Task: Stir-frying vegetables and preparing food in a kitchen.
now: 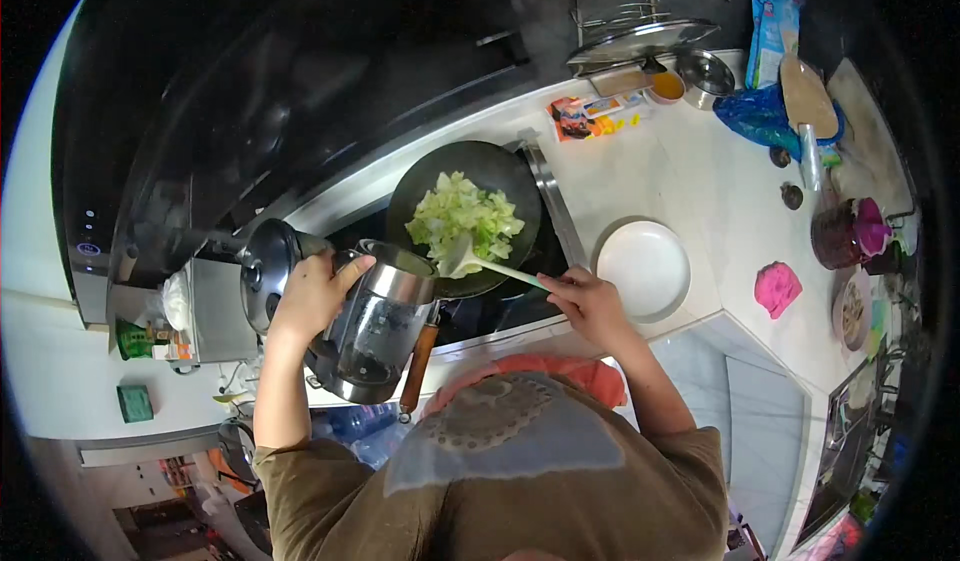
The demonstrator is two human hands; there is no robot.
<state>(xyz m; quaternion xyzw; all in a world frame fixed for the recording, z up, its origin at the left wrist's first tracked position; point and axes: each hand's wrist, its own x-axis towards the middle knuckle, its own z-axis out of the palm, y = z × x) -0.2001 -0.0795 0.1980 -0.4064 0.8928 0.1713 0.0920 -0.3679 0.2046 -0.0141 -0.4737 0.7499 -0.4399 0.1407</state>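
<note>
Chopped cabbage [466,219] lies in a dark wok [414,186] on the black cooktop. My right hand [589,302] grips the pale handle of a spatula [502,268], whose head rests at the near edge of the cabbage. My left hand [319,294] holds a glass kettle [379,336] with a steel rim by its handle, its mouth close to the wok's near left rim. The wok's wooden handle [420,369] points toward my body, partly behind the kettle. A white plate [643,271] sits on the counter to the right, just beyond my right hand.
A dark lidded pot [266,276] stands left of the wok. Seasoning packets [592,116], a small bowl of orange liquid [666,86] and a steel pot [705,79] are at the back. A pink cloth [777,289] and a bowl of food [853,311] are on the right counter.
</note>
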